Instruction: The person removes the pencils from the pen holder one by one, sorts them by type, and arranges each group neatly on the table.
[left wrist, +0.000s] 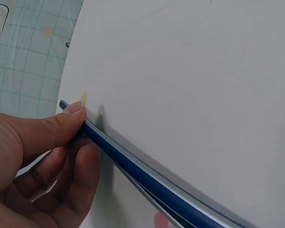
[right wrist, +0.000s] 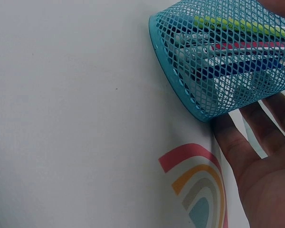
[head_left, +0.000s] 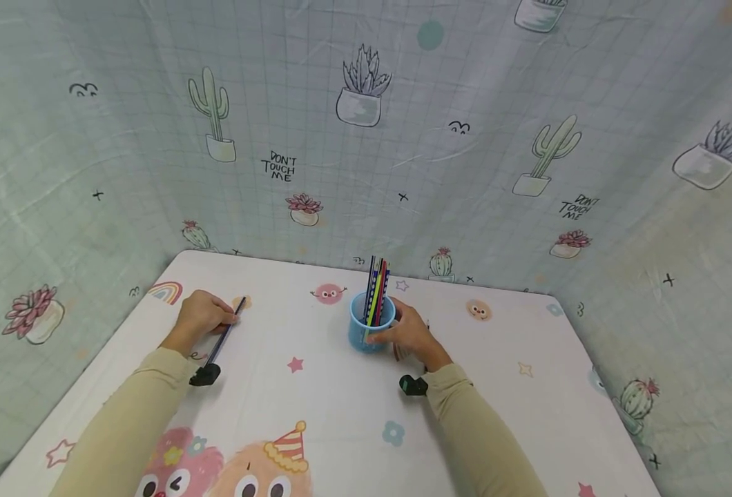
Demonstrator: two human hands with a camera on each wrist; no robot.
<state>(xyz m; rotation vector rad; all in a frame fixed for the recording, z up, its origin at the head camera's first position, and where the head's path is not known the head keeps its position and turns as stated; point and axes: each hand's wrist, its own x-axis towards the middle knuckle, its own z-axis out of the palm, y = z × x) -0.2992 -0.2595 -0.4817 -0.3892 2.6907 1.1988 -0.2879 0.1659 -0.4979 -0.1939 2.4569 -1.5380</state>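
My left hand (head_left: 201,315) pinches a slim blue-and-silver striped pencil (left wrist: 137,166) between thumb and fingers at the table's left side. A second thin length shows beside the pencil's lower part in the left wrist view. Near the table's middle, my right hand (head_left: 413,331) grips a light blue mesh pencil cup (head_left: 360,337) from its right side, thumb on the near side and fingers round the back. The cup stands upright. Several pencils (head_left: 376,286), some striped or dotted, one yellow-green, lean in it. Through the mesh their lower ends show in the right wrist view.
The white table (head_left: 316,400) carries printed cartoon figures and stars. A grey-green cloth (head_left: 391,166) with cactus prints hangs behind it and on both sides. Dark wrist cameras (head_left: 206,375) sit below each hand.
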